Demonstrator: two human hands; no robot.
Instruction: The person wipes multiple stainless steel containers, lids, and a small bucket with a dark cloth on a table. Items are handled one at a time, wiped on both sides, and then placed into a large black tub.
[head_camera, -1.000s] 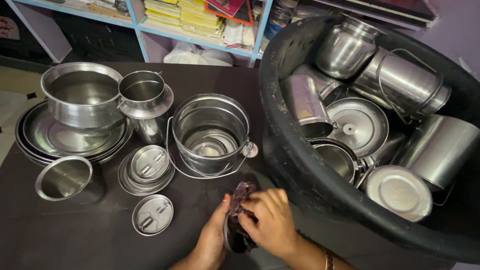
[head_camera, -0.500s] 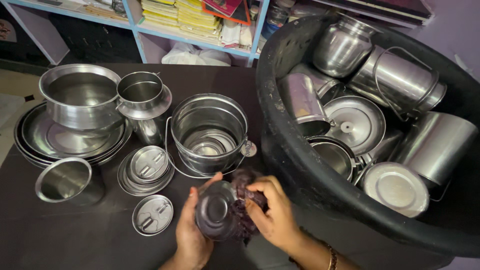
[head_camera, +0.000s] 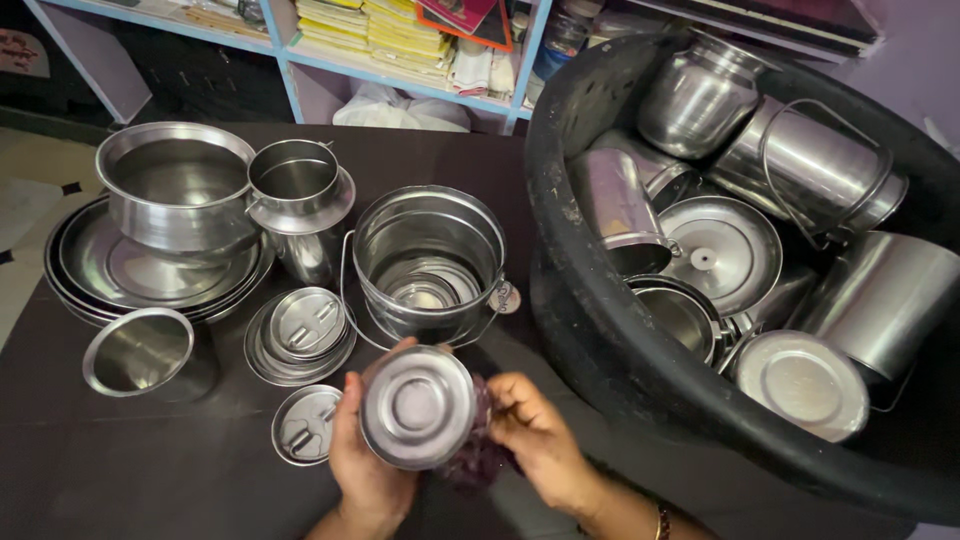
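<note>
Steel lid (head_camera: 417, 407), now turned flat side up, sits clamped in the left hand (head_camera: 365, 465) while the right hand (head_camera: 535, 440) grips what seems a dark cloth (head_camera: 478, 455).

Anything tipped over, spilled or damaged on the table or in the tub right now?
No spill or damage shows. The vessels in the black tub lie jumbled on their sides. The left hand holds a round steel lid; the right hand presses a dark cloth against it.

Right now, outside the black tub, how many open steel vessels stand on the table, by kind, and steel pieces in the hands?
Pot: 1
Milk can: 1
Bucket: 1
Tumbler: 1
Round piece in left hand: 1
Total: 5
</note>
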